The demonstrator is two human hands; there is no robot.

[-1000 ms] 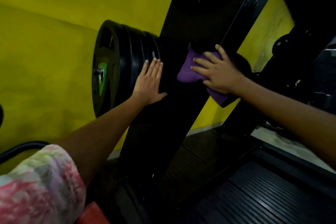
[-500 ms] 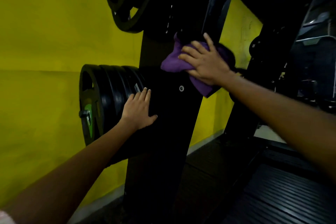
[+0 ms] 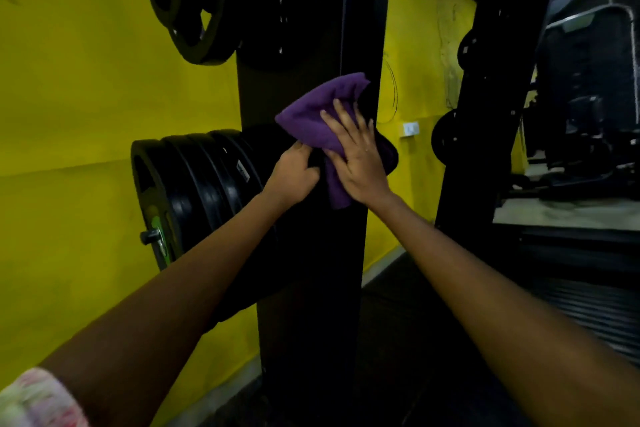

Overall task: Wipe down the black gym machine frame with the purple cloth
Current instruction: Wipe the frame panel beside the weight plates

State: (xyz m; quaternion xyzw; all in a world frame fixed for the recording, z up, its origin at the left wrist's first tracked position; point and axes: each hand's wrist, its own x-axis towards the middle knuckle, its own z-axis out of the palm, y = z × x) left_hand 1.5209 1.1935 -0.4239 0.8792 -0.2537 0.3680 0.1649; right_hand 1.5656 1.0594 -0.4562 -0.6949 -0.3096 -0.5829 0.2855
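The black gym machine frame (image 3: 304, 270) is a broad upright post in the middle of the view. A bunched purple cloth (image 3: 318, 114) lies against it at about mid height. My right hand (image 3: 360, 159) presses flat on the cloth, fingers spread upward. My left hand (image 3: 294, 173) has its fingers curled at the cloth's lower left edge, touching it; whether it pinches the cloth is hard to see. The cloth's lower part hangs down between the two hands.
A stack of black weight plates (image 3: 194, 191) sits on a peg left of the post, and another plate (image 3: 187, 0) hangs higher up. A yellow wall (image 3: 69, 80) is behind. A second black upright (image 3: 485, 114) and dark machines stand to the right.
My left hand has left its flat rest on the frame and come up to the cloth's edge. My right hand and the cloth have shifted down the post. The view has turned upright.
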